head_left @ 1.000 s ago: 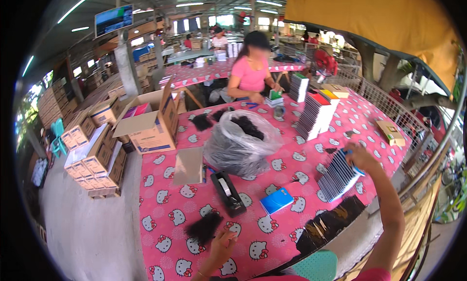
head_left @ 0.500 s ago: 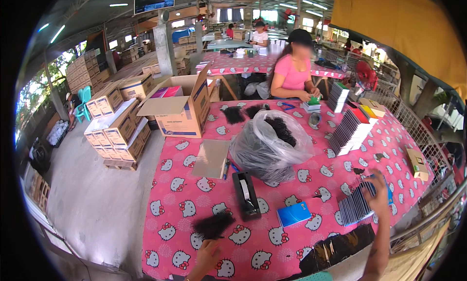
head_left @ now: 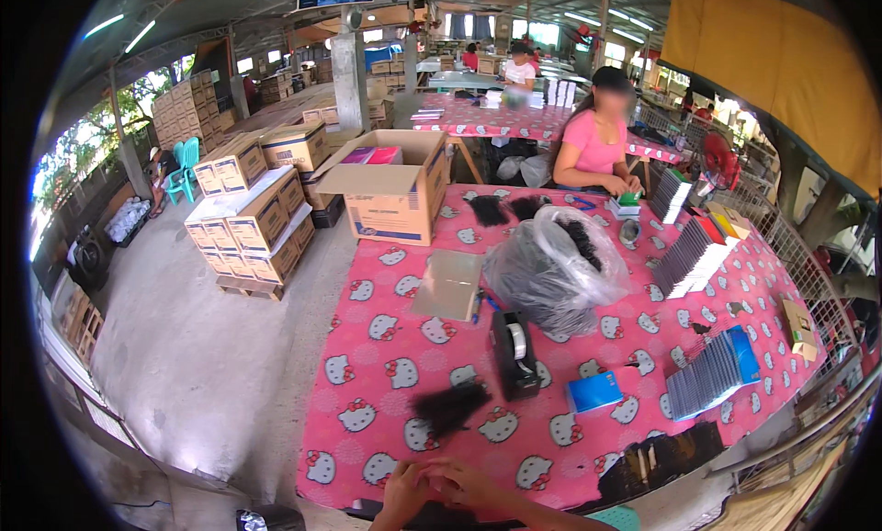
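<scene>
My left hand and my right hand are together at the table's near edge, fingers bent and pressed inward. Anything between them is too small or hidden to make out. Just beyond them lies a loose bundle of thin black strands. A black tape dispenser stands past the bundle. To its right is a small blue-covered booklet. Farther right, a leaning row of similar booklets ends in a blue cover. A clear plastic bag full of black strands sits mid-table.
A grey-brown flat board and pens lie left of the bag. An open carton stands at the far left corner. Across the table a person in pink handles a green-topped stack. Torn black covering marks the near right edge.
My right hand has left the booklet row and come over to my left hand at the near edge. My view has shifted, so the table appears farther right.
</scene>
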A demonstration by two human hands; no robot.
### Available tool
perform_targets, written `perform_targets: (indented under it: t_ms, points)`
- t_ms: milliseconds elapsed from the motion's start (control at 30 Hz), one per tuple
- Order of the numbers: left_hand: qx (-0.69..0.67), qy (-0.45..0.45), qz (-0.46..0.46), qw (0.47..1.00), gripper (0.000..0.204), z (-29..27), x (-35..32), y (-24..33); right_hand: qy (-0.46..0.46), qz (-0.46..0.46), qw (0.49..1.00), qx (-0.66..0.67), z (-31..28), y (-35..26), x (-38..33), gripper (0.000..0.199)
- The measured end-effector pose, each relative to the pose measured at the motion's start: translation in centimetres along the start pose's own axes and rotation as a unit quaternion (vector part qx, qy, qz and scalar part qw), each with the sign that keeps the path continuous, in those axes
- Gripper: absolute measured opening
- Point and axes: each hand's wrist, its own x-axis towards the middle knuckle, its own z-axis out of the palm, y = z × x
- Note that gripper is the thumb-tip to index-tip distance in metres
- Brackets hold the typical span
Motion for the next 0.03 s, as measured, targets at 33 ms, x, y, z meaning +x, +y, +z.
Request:
perform_targets:
  t_ms: [33]
  points:
    - [0.002,0.001,0.005,1.0,0.031,-1.34,-0.51,-1.17,0.018,-0.039,0.999,-0.021,2.3,0.4,1.08,0.035]
